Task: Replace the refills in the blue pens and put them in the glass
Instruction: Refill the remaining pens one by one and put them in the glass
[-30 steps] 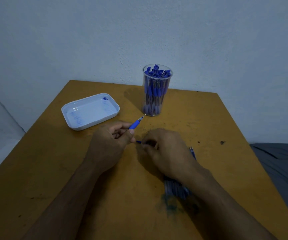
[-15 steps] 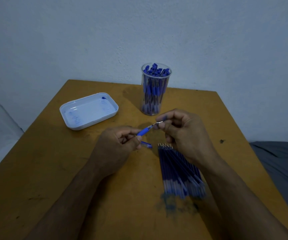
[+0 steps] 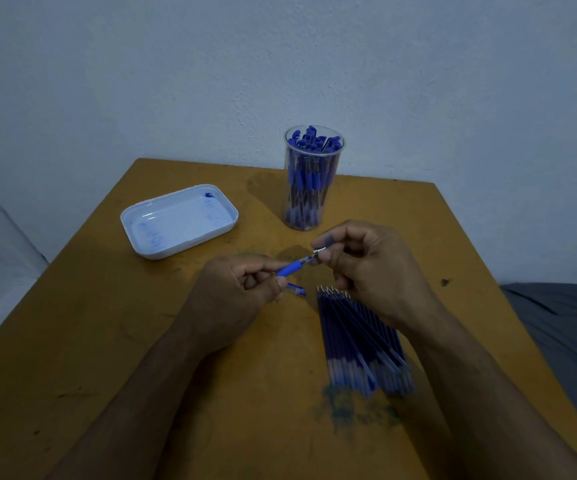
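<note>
My left hand (image 3: 235,292) grips a blue pen (image 3: 290,268) by its barrel, tip pointing up and to the right. My right hand (image 3: 366,268) pinches the pen's metal tip end between thumb and fingers. A pen cap (image 3: 297,289) lies on the table just below the pen. A row of several blue refills (image 3: 360,344) lies on the table under my right wrist, tips pointing away. A clear glass (image 3: 313,178) full of blue pens stands upright at the back of the table.
A white shallow tray (image 3: 179,221) with blue ink marks sits at the back left of the brown table (image 3: 107,341). Ink stains mark the wood near the refills' ends. A grey cloth (image 3: 564,323) lies off the right edge.
My right hand lifted off the refill pile and moved up to the pen tip, which it now pinches. The refills are uncovered. My left hand kept holding the pen.
</note>
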